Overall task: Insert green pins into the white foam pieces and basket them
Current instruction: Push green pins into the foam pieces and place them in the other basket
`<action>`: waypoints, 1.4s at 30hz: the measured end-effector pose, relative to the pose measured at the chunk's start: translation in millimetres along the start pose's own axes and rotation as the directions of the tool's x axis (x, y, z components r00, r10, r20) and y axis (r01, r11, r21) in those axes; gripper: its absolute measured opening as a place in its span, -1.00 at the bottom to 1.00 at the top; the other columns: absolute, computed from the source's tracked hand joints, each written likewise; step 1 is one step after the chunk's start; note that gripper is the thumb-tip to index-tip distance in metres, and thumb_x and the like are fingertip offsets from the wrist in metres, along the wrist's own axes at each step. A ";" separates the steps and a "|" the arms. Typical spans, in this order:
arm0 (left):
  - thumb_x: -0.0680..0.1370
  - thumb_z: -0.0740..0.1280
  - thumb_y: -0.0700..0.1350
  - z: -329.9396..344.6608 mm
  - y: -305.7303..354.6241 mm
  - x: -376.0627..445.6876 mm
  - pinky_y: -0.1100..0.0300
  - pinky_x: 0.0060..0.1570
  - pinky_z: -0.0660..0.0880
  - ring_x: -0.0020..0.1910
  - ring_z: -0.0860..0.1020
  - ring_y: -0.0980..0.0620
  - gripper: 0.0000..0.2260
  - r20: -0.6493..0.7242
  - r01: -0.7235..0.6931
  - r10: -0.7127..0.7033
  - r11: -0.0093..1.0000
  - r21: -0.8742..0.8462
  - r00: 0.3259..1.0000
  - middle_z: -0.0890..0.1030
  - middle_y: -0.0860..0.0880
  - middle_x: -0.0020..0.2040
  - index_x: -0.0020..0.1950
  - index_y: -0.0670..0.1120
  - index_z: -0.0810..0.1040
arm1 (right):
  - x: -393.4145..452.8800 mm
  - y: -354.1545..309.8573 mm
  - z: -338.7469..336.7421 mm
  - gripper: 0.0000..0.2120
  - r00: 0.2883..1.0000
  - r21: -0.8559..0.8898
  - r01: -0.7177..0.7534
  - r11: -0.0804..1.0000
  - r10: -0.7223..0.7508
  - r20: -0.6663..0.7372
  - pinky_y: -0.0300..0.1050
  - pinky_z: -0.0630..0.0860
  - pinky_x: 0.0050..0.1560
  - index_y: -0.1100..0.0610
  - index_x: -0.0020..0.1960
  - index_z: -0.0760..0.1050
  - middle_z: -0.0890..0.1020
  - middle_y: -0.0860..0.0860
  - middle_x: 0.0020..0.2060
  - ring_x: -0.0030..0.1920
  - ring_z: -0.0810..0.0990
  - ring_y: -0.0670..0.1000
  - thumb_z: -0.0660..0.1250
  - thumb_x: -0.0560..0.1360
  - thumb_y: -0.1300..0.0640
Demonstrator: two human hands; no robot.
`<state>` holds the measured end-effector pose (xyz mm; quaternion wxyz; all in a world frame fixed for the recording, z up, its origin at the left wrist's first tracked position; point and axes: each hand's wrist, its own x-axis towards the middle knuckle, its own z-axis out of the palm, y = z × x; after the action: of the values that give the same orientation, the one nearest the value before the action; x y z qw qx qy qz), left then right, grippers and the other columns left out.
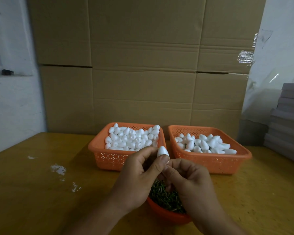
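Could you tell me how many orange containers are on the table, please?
3: left basket behind the hands, right basket beside it, and a bowl of green pins nearest, partly hidden by them.

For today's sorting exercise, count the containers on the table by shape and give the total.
Rectangular orange baskets: 2, the left basket and the right basket, both holding white foam pieces.
Round orange bowl with green pins: 1.
Total: 3 containers.
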<state>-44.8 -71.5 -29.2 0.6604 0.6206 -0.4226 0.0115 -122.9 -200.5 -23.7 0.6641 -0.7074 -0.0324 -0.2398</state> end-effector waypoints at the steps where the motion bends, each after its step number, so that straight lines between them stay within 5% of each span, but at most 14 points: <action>1: 0.59 0.34 0.12 0.2 0.7 0.0 0.31 -0.16 0.56 -0.14 0.68 0.10 -0.78 0.008 0.001 -0.001 1.000 -0.017 1.000 0.70 -0.03 -0.12 0.03 0.00 0.64 | 0.5 0.2 -0.3 -0.87 1.000 0.004 0.002 1.000 -0.002 -0.001 -0.24 0.53 -0.33 0.15 -0.20 0.69 0.70 0.10 -0.33 -0.39 0.58 -0.09 0.42 0.51 0.20; 7: 0.58 0.32 0.15 0.3 -2.4 -2.2 0.46 -0.23 0.46 -0.22 0.59 0.32 -0.72 -0.014 0.040 -0.040 0.998 0.051 0.999 0.63 0.26 -0.25 0.21 0.08 0.62 | 15.0 4.4 -15.8 -0.87 0.991 -0.060 -0.027 0.998 0.018 -0.134 -0.27 0.52 -0.35 0.15 -0.20 0.69 0.69 0.09 -0.36 -0.40 0.56 -0.08 0.43 0.51 0.19; 11: 0.54 0.30 0.22 -1.1 -9.7 -2.4 0.31 0.04 0.54 0.08 0.62 0.22 -0.62 -0.038 0.068 -0.063 0.985 0.158 0.997 0.69 0.16 0.01 0.24 0.06 0.62 | 46.1 10.3 -47.1 -0.85 0.948 -0.303 -0.060 0.951 -0.041 -0.316 -0.40 0.42 -0.47 0.06 -0.23 0.66 0.69 -0.07 -0.38 -0.46 0.56 -0.22 0.42 0.52 0.16; 16: 0.46 0.27 0.35 0.1 -13.4 -4.8 0.15 0.08 0.59 0.09 0.62 0.18 -0.57 -0.040 0.093 -0.087 0.977 0.192 0.995 0.68 0.14 0.02 0.19 0.16 0.63 | 92.4 26.5 -98.6 -0.91 0.868 -0.614 -0.245 0.750 -0.113 -0.484 0.09 0.62 -0.24 0.03 -0.06 0.69 0.68 -0.05 -0.31 -0.30 0.63 0.00 0.40 0.54 0.09; 22: 0.47 0.27 0.35 2.2 -13.0 -5.4 0.12 0.02 0.58 -0.03 0.63 0.13 -0.68 -0.019 0.074 -0.072 0.973 0.217 0.997 0.68 0.10 -0.05 0.13 0.29 0.60 | 122.2 28.5 -127.8 -0.75 0.809 -0.740 -0.513 0.436 -0.044 -0.586 -0.20 0.38 -0.36 0.08 -0.25 0.63 0.62 0.04 -0.37 -0.36 0.58 0.06 0.32 0.53 0.00; 28: 0.50 0.27 0.31 1.9 -12.5 -5.7 0.18 -0.03 0.59 -0.05 0.63 0.16 -0.71 0.018 0.063 -0.069 0.973 0.221 0.997 0.67 0.13 -0.06 0.11 0.25 0.61 | 131.7 27.2 -127.6 -0.78 0.805 -0.763 -0.565 0.313 0.005 -0.594 -0.14 0.48 -0.30 0.10 -0.22 0.55 0.60 0.06 -0.32 -0.31 0.60 0.06 0.32 0.54 0.01; 33: 0.52 0.28 0.27 2.0 -11.5 -5.9 0.28 -0.16 0.55 -0.16 0.61 0.18 -0.75 0.030 0.061 -0.071 0.967 0.246 0.997 0.66 0.12 -0.13 0.04 0.19 0.62 | 124.5 25.7 -122.9 -0.75 0.801 -0.766 -0.558 0.319 -0.035 -0.598 -0.23 0.30 -0.41 0.13 -0.26 0.55 0.56 0.04 -0.38 -0.40 0.52 0.01 0.26 0.56 0.11; 37: 0.62 0.33 0.06 -0.2 -12.6 -5.0 0.07 -0.24 0.51 -0.29 0.53 0.03 -0.88 0.023 0.052 -0.061 0.962 0.267 0.998 0.58 0.00 -0.27 -0.08 0.10 0.60 | 109.0 22.0 -116.9 -0.68 0.845 -0.788 -0.394 0.473 -0.152 -0.513 -0.20 0.33 -0.38 0.14 -0.37 0.47 0.49 0.04 -0.47 -0.48 0.42 0.03 0.22 0.56 0.20; 42: 0.64 0.31 -0.06 -8.6 -13.7 -0.6 0.14 -0.33 0.42 -0.36 0.45 0.14 -0.82 -0.021 0.063 -0.060 0.938 0.342 0.998 0.52 0.07 -0.35 -0.15 0.06 0.58 | 71.5 12.4 -87.0 -0.72 0.919 -0.687 -0.126 0.715 -0.177 -0.352 -0.17 0.38 -0.47 0.08 0.17 0.64 0.70 -0.01 -0.17 -0.55 0.49 -0.13 0.22 0.58 0.25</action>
<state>-33.0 -67.2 -39.5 0.5447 0.7387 -0.3913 0.0672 -81.0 -304.5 -7.6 0.3367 -0.8413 0.1845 -0.3805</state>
